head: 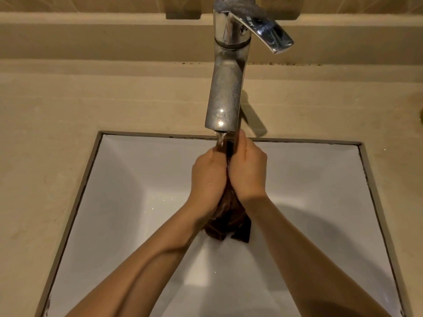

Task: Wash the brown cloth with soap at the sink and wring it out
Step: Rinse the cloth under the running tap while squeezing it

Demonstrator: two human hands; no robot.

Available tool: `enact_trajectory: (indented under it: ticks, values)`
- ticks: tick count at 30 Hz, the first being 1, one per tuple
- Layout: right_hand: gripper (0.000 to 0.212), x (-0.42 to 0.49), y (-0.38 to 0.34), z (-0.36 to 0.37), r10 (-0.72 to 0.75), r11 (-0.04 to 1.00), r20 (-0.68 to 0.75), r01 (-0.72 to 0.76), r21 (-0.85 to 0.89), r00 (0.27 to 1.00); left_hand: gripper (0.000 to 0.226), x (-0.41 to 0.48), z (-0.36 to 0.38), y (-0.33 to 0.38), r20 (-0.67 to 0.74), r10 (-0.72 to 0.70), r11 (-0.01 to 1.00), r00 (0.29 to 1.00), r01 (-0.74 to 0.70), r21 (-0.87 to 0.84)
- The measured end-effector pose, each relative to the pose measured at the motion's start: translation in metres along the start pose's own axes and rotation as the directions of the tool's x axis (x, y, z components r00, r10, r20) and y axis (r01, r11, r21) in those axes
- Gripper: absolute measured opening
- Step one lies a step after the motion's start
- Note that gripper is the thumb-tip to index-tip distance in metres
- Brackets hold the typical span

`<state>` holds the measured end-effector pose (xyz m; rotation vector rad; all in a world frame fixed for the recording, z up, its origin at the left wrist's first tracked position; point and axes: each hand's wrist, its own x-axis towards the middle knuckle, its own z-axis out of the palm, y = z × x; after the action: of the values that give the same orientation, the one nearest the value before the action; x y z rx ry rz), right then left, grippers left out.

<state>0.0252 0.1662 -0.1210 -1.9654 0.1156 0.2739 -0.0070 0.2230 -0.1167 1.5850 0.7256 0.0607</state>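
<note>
Hanging bunched over the white sink (pixel 137 179), the brown cloth (pixel 231 221) is gripped from both sides: the left hand (pixel 207 177) and the right hand (pixel 248 172) curl round it, pressed together just under the faucet (pixel 225 94), whose thin stream (pixel 220 140) runs onto it. Beige counter (pixel 57 110) surrounds the sink.

head view, looking down, close over sink (pixel 119 179)

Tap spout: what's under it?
Water runs onto the brown cloth, gripped by the left hand and right hand over the sink. Hands cover the cloth's middle.
</note>
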Motion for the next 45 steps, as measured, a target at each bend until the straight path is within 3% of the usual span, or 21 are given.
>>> enact_trajectory:
  ticks: [5, 9, 15, 18, 22, 25, 28, 32, 34, 37, 40, 43, 45]
  values:
    - [0.036, -0.017, 0.007, 0.007, -0.060, 0.990, 0.115, 0.074, -0.123, 0.992, 0.045, 0.016, -0.006, -0.001, -0.063, 0.017, 1.000, 0.998, -0.016, 0.019]
    - [0.045, 0.002, 0.012, 0.004, 0.041, 0.993, 0.007, -0.042, 0.107, 0.999, 0.037, 0.005, 0.003, -0.008, -0.011, 0.022, 0.999, 1.000, -0.021, 0.026]
    - [0.043, -0.012, 0.030, 0.012, 0.134, 0.944, 0.125, -0.165, 0.285, 0.983, 0.048, 0.020, -0.002, -0.022, -0.085, 0.027, 0.998, 0.996, -0.021, 0.062]
    - [0.050, -0.003, 0.034, 0.010, 0.231, 0.916, 0.104, -0.252, 0.311, 0.967, 0.050, 0.013, 0.005, -0.029, -0.064, -0.015, 0.999, 0.998, 0.017, 0.030]
    - [0.056, 0.003, 0.036, 0.008, 0.216, 0.932, 0.141, -0.247, 0.266, 0.966, 0.050, 0.009, 0.002, -0.033, 0.008, -0.092, 0.995, 0.996, 0.093, -0.047]
    - [0.043, 0.006, 0.035, -0.002, 0.131, 0.961, 0.216, -0.177, 0.212, 0.968, 0.042, 0.014, -0.005, -0.030, 0.067, -0.163, 0.977, 0.984, 0.170, -0.126]
    - [0.039, 0.012, 0.026, -0.015, 0.102, 0.938, 0.230, -0.171, 0.302, 0.968, 0.030, 0.012, -0.004, -0.027, 0.089, -0.133, 0.977, 0.987, 0.145, -0.154]
    - [0.039, -0.011, 0.027, 0.002, 0.056, 0.998, 0.245, -0.053, -0.017, 0.968, 0.039, 0.011, 0.001, -0.025, -0.027, -0.185, 0.971, 0.982, 0.178, -0.162]
    - [0.041, -0.013, 0.028, 0.009, 0.017, 0.997, 0.182, -0.004, -0.072, 0.983, 0.045, 0.006, 0.002, -0.022, -0.029, -0.216, 0.955, 0.976, 0.205, -0.216]
    - [0.041, 0.007, 0.030, 0.006, 0.101, 0.994, 0.061, -0.097, -0.057, 0.993, 0.042, -0.008, 0.006, -0.024, 0.030, -0.156, 0.977, 0.987, 0.159, -0.139]
    - [0.035, -0.002, 0.035, 0.010, 0.141, 0.990, 0.113, -0.139, -0.024, 0.984, 0.044, -0.004, 0.001, -0.026, 0.008, -0.130, 0.984, 0.992, 0.130, -0.123]
    - [0.035, -0.016, 0.028, 0.011, -0.007, 0.996, 0.144, 0.019, -0.083, 0.989, 0.046, 0.006, -0.003, -0.024, -0.033, -0.168, 0.978, 0.985, 0.162, -0.134]
    - [0.038, -0.005, 0.020, 0.009, 0.035, 0.999, 0.078, -0.038, 0.035, 0.996, 0.044, 0.005, -0.001, -0.022, 0.000, -0.131, 0.988, 0.991, 0.131, -0.084]
